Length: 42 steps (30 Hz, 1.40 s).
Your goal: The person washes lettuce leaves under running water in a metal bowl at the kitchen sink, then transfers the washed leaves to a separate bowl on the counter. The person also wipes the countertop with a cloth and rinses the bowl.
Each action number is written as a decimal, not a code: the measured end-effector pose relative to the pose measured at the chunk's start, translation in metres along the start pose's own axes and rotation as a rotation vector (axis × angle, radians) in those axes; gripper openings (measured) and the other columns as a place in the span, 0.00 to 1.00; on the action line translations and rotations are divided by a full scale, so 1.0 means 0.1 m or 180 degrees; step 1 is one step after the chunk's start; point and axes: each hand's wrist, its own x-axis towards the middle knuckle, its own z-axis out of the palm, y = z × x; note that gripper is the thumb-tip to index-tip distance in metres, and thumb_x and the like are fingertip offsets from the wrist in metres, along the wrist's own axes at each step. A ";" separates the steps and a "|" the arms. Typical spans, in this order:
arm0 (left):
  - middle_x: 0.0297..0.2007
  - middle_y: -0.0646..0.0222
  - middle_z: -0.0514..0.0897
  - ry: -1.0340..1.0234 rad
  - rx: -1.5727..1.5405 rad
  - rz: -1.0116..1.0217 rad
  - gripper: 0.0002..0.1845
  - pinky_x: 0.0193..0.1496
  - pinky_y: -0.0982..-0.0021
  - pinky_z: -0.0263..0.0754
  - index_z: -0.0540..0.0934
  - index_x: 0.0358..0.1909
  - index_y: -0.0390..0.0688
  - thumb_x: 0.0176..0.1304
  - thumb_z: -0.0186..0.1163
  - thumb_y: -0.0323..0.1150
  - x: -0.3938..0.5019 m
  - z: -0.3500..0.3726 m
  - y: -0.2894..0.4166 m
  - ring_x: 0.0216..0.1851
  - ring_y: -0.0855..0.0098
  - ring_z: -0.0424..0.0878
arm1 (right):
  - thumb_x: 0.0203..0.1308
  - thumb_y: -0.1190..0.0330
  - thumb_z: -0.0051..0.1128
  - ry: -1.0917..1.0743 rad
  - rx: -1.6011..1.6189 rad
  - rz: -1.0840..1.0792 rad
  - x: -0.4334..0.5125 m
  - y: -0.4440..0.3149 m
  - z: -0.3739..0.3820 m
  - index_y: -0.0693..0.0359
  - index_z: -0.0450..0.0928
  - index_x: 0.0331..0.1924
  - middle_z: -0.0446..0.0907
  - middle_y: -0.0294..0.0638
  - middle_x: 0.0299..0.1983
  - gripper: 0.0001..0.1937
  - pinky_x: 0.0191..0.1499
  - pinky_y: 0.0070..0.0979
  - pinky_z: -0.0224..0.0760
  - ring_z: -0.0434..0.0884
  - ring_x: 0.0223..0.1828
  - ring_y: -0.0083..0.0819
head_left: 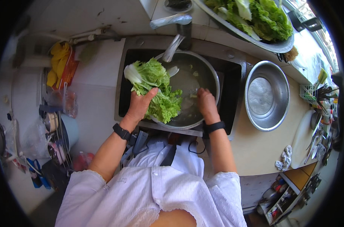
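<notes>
My left hand (pixel 138 107) grips a bunch of leafy cabbage leaves (pixel 152 74) from the near side, thumb laid over them. The bunch hangs over the left part of a round metal basin (pixel 216 75), which sits in the dark sink (pixel 231 85) under the faucet (pixel 172 48). Water fills the basin, with small leaf scraps (pixel 195 73) in it. Curled fingers of my right hand (pixel 207 103) are at the basin's right side, close to a pale scrap; whether they pinch anything cannot be seen. A white stem piece (pixel 173 71) shows beside the bunch.
An oval metal bowl (pixel 282 85) rests on the counter (pixel 245 153) to the right. More cabbage fills a large metal basin (pixel 285 46) on the ledge behind. A crumpled cloth (pixel 285 159) lies near a white cutting board (pixel 299 144). Several bags and a wire rack (pixel 58 136) stand left.
</notes>
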 end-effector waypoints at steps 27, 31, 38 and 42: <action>0.45 0.71 0.81 0.0112 -0.0200 0.0056 0.21 0.49 0.73 0.74 0.76 0.52 0.37 0.59 0.67 0.34 -0.09 0.13 0.24 0.44 0.78 0.78 | 0.53 0.75 0.50 -0.0715 -0.0079 -0.0463 0.99 -0.05 0.00 0.61 0.75 0.53 0.82 0.57 0.40 0.19 0.46 0.46 0.76 0.81 0.43 0.54; 0.44 0.72 0.82 0.0136 -0.0150 0.0073 0.19 0.49 0.74 0.74 0.78 0.50 0.38 0.59 0.67 0.33 -0.10 0.13 0.27 0.43 0.79 0.78 | 0.53 0.75 0.52 -0.0505 0.0168 -0.0816 0.83 -0.11 -0.05 0.62 0.83 0.31 0.83 0.52 0.37 0.07 0.45 0.44 0.77 0.82 0.40 0.52; 0.43 0.71 0.83 0.0014 0.0168 0.0153 0.16 0.47 0.72 0.74 0.78 0.48 0.36 0.60 0.65 0.31 -0.10 0.10 0.19 0.43 0.78 0.79 | 0.54 0.74 0.54 -0.0997 0.0056 -0.0411 0.08 -0.12 -0.34 0.65 0.82 0.33 0.81 0.54 0.36 0.07 0.44 0.40 0.75 0.81 0.40 0.52; 0.44 0.70 0.83 -0.0037 0.0124 0.0013 0.16 0.47 0.73 0.75 0.78 0.49 0.36 0.61 0.64 0.30 -0.15 0.09 0.13 0.44 0.78 0.79 | 0.54 0.74 0.54 0.0229 0.1217 -0.0482 -0.19 -0.16 -0.43 0.65 0.82 0.34 0.81 0.54 0.36 0.07 0.44 0.40 0.75 0.81 0.41 0.53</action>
